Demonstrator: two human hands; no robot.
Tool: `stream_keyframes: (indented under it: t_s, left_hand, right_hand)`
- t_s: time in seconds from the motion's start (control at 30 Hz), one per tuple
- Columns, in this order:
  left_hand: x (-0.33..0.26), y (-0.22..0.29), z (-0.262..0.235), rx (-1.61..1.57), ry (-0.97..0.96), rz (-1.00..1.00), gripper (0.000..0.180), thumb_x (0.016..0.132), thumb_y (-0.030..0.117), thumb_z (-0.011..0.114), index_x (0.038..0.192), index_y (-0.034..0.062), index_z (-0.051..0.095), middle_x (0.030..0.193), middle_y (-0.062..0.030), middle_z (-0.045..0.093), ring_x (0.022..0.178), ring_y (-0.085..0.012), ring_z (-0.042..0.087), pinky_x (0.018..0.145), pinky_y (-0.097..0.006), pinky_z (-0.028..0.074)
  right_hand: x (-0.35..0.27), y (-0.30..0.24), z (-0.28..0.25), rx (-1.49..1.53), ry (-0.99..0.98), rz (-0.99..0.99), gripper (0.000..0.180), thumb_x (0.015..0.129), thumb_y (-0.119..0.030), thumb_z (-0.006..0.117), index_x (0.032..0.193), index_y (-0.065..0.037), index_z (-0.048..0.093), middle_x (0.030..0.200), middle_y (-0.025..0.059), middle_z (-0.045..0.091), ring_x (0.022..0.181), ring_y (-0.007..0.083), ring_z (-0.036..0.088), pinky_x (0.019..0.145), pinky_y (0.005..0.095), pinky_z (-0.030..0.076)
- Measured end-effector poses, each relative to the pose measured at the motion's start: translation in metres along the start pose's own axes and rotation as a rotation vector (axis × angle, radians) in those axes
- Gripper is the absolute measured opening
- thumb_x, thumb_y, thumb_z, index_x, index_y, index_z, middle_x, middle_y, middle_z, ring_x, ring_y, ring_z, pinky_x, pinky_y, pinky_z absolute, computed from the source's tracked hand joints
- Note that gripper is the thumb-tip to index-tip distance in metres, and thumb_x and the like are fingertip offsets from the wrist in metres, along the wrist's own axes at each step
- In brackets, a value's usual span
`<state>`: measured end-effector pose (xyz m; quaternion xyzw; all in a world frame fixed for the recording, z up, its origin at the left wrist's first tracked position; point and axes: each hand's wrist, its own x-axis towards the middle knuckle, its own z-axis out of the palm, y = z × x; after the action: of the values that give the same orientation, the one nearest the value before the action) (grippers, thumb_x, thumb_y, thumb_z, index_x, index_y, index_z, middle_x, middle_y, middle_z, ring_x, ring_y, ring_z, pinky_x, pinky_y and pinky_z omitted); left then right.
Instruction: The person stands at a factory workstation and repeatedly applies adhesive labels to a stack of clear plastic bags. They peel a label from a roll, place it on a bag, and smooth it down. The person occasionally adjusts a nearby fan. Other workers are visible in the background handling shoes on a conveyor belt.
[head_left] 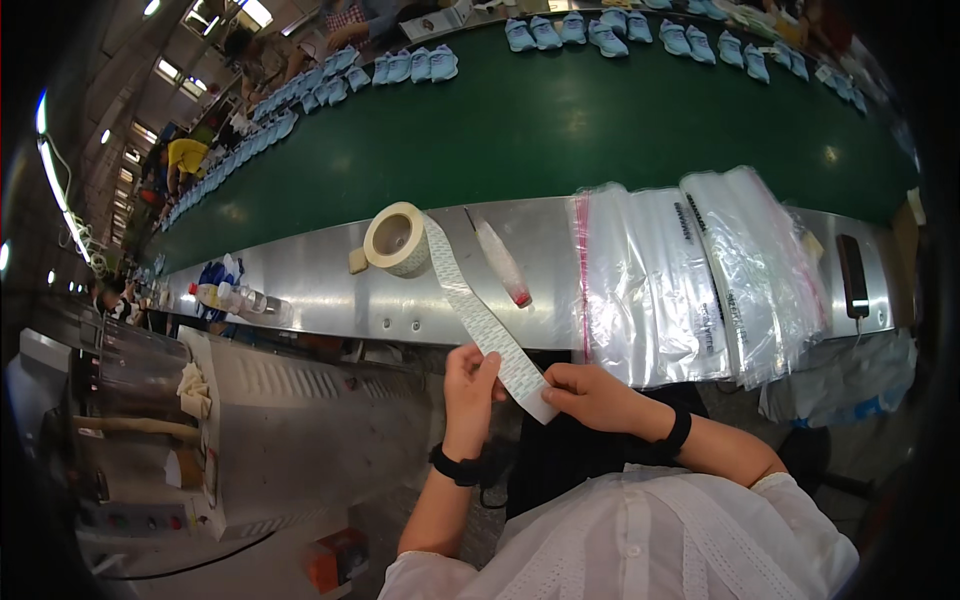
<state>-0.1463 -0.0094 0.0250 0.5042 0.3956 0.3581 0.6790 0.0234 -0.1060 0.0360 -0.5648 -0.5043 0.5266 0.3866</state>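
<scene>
A roll of white labels (398,240) stands on the metal ledge, and a long strip of labels (480,320) runs from it down toward me. My right hand (598,396) pinches the free end of this strip between thumb and fingers. On the strip's left edge my left hand (470,388) is closed, its fingers curled and the thumb against the edge; its fingertips are partly hidden. A slim white tool with a red end (502,266) lies to the right of the roll. Stacked clear plastic bags (655,275) spread over the ledge further right.
Beyond the metal ledge (330,270) runs a green conveyor belt (480,140), with rows of light-blue shoes (415,66) along its far side. Bottles (240,298) stand at the left. A dark phone-like device (852,275) lies at the right. A metal machine (300,420) is on my left.
</scene>
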Motion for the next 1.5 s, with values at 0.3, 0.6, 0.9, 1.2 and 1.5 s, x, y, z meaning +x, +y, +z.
stream_keyframes:
  t_s: [0.3,0.6,0.9,1.2,1.5]
  left_hand:
    - [-0.037,0.01,0.036,0.556,-0.086,0.359,0.015,0.082,0.004,0.062,0.097,0.0005,0.06,0.095,-0.008,0.055,0.075,-0.0126,0.056,0.063,-0.023,0.046]
    - [-0.023,0.017,0.023,0.202,-0.002,0.025,0.008,0.088,0.007,0.057,0.084,0.0003,0.058,0.077,-0.001,0.057,0.068,-0.0061,0.052,0.062,-0.019,0.041]
    - [-0.018,0.017,0.036,0.373,-0.041,0.213,0.017,0.089,0.006,0.051,0.104,-0.0006,0.056,0.101,-0.0069,0.054,0.087,-0.0121,0.053,0.075,-0.025,0.044]
    - [0.031,-0.008,0.079,0.175,-0.508,-0.321,0.041,0.096,0.027,0.042,0.132,0.0079,0.043,0.117,-0.0068,0.045,0.097,-0.0132,0.047,0.086,-0.029,0.04]
    - [0.092,-0.004,0.106,0.551,-0.615,-0.227,0.039,0.092,0.028,0.049,0.125,0.0069,0.053,0.093,0.0028,0.05,0.081,-0.0066,0.044,0.072,-0.02,0.039]
  right_hand:
    - [0.013,0.008,0.0,-0.119,0.245,-0.322,0.016,0.081,-0.019,0.062,0.077,-0.003,0.061,0.072,0.0096,0.058,0.065,0.0255,0.058,0.059,0.0339,0.044]
    - [0.012,0.009,-0.002,-0.227,0.324,-0.23,0.024,0.078,-0.024,0.067,0.068,-0.005,0.057,0.068,0.0082,0.055,0.063,0.0228,0.054,0.057,0.0328,0.042]
    - [-0.021,0.02,-0.037,-0.409,0.414,-0.099,0.022,0.081,-0.028,0.063,0.074,-0.007,0.06,0.076,0.009,0.058,0.071,0.0274,0.058,0.062,0.0357,0.045]
    - [-0.031,0.045,-0.071,-0.257,0.675,0.02,0.014,0.083,-0.016,0.062,0.084,-0.003,0.062,0.078,0.007,0.056,0.065,0.0156,0.055,0.06,0.0272,0.044]
    - [-0.031,0.046,-0.078,-0.25,0.626,0.047,0.017,0.083,-0.021,0.06,0.083,-0.004,0.063,0.078,0.0086,0.058,0.068,0.0205,0.057,0.062,0.0316,0.045]
